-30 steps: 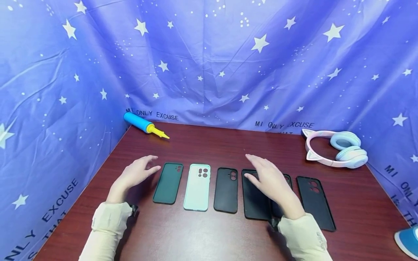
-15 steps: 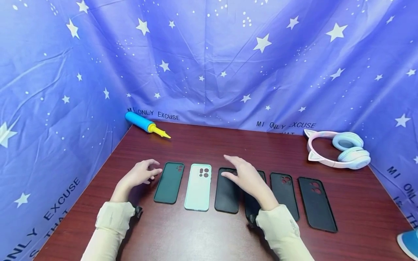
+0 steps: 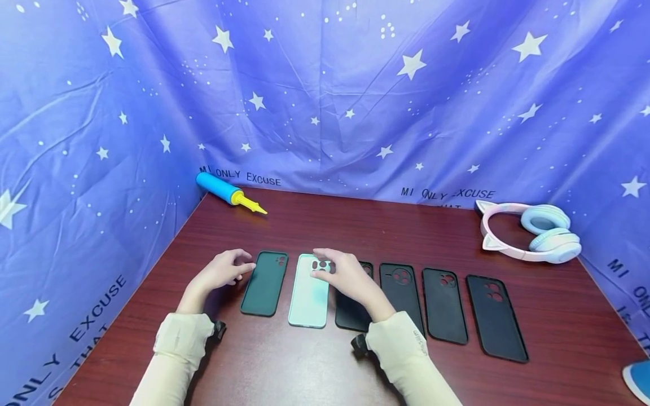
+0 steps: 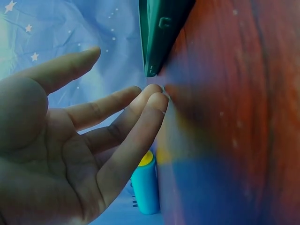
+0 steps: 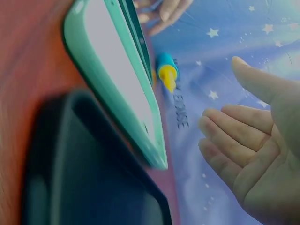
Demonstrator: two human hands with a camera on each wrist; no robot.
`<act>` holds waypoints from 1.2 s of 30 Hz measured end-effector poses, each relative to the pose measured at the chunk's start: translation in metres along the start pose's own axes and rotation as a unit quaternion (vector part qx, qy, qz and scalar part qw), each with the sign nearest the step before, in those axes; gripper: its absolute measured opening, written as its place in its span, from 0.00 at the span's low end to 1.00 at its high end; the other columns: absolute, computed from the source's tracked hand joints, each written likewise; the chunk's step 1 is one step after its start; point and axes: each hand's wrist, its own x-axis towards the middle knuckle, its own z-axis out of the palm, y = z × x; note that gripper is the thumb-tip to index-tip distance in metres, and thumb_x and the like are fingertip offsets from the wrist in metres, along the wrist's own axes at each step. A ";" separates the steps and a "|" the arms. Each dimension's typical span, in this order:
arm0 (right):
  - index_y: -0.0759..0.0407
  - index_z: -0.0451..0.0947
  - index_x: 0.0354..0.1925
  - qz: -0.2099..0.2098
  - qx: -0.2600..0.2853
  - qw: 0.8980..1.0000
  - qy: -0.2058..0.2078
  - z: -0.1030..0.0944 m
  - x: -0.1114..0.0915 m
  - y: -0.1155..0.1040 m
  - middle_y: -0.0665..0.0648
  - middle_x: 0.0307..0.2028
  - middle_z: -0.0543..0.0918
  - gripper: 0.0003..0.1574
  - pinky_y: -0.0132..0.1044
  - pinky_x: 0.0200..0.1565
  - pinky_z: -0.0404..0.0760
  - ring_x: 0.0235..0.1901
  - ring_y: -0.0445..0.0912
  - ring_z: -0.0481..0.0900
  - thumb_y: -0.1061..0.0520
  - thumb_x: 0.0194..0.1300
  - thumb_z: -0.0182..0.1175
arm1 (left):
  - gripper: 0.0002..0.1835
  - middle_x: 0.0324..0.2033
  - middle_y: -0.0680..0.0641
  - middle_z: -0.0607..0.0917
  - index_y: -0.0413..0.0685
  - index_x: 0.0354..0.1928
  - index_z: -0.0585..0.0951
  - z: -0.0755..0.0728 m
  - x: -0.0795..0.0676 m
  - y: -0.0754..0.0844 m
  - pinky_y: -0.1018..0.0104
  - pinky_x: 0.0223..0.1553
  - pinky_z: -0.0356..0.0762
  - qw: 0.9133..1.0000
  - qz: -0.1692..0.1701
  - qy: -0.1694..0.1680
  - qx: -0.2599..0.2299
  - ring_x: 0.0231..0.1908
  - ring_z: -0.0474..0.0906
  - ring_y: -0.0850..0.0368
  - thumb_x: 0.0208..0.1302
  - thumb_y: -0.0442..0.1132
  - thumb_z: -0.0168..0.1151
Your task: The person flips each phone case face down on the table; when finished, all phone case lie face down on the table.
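Several phone cases lie in a row on the table. My left hand (image 3: 220, 274) is beside the dark green phone case (image 3: 264, 288) at the row's left end, fingertips close to its left edge. In the left wrist view its thumb and loosely bent fingers (image 4: 129, 140) hold nothing. Over the mint phone case (image 3: 307, 301) and the black phone case (image 3: 350, 316) to its right hovers my right hand (image 3: 352, 279), partly covering both. The right wrist view shows that palm empty, fingers (image 5: 234, 136) relaxed and thumb spread, above the mint case's level.
Three more black phone cases (image 3: 398, 293) continue the row to the right. Cat-ear headphones (image 3: 500, 251) lie at the back right, and a blue hand pump (image 3: 218, 189) with a yellow nozzle at the back left. A blue object (image 3: 638, 379) shows at the right edge.
My right hand has swept left along the row, from above the black cases to the mint one, uncovering those on the right. The left hand's fingers have curled slightly near the green case.
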 end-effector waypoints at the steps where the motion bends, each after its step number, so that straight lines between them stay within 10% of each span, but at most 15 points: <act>1: 0.59 0.71 0.65 0.000 0.005 1.000 -0.003 0.003 0.001 -0.001 0.58 0.58 0.81 0.34 0.50 0.53 0.80 0.54 0.54 0.80 0.50 0.64 0.64 | 0.23 0.29 0.43 0.80 0.32 0.56 0.74 0.000 0.000 0.001 0.64 0.31 0.83 1.000 0.004 -0.002 0.002 0.26 0.77 0.58 0.68 0.44 0.58; 18: 0.68 0.62 0.69 0.048 0.110 0.987 -0.104 0.054 0.015 -0.022 0.64 0.67 0.71 0.41 0.45 0.63 0.74 0.65 0.52 0.72 0.50 0.66 0.62 | 0.22 0.26 0.45 0.79 0.31 0.55 0.74 0.007 -0.002 0.002 0.61 0.31 0.84 1.000 -0.006 -0.008 -0.001 0.27 0.76 0.57 0.68 0.43 0.58; 36: 0.71 0.58 0.70 0.060 0.067 0.988 -0.126 0.069 0.008 -0.039 0.66 0.66 0.71 0.44 0.43 0.62 0.76 0.63 0.53 0.74 0.49 0.66 0.60 | 0.19 0.25 0.45 0.79 0.31 0.49 0.77 0.010 -0.002 0.003 0.62 0.30 0.84 1.000 -0.016 -0.020 -0.012 0.26 0.77 0.58 0.69 0.43 0.57</act>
